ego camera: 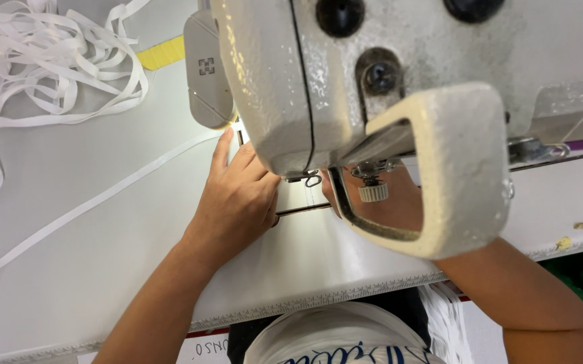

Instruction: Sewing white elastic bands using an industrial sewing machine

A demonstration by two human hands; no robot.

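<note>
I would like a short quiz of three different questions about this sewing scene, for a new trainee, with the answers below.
1. True or false: the left hand lies flat on the table beside the sewing machine.
2. Which thing runs across the table toward the left hand? A) a white strap B) a red thread C) a metal chain
3. Where is the loose pile of white strap: at the far left of the table or at the near right?

Key
1. True.
2. A.
3. At the far left. The right hand is mostly hidden behind the machine, so its grip cannot be judged.
</note>
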